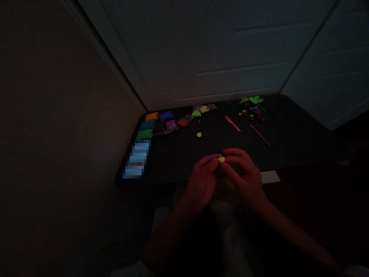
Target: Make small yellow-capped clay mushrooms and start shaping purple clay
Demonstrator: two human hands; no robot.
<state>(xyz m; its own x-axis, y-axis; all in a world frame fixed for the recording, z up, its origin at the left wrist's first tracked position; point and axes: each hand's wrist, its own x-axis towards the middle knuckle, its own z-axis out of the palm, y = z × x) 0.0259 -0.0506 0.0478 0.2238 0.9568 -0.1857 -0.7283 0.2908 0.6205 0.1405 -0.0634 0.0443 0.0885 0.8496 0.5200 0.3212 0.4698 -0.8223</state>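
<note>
Here, hands [202, 181] [249, 179] pinch a yellow piece [221, 159]; pink knife [232, 123] beyond.

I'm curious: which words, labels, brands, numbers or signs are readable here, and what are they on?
No readable text anywhere.
Bright rectangle on the dark table: pixelated, so anything on it is unreadable.
Coloured packets: too small and dim to make out any print.
Held yellow piece: no lettering visible.
White panel behind: striped heart shapes, no readable words.
</note>
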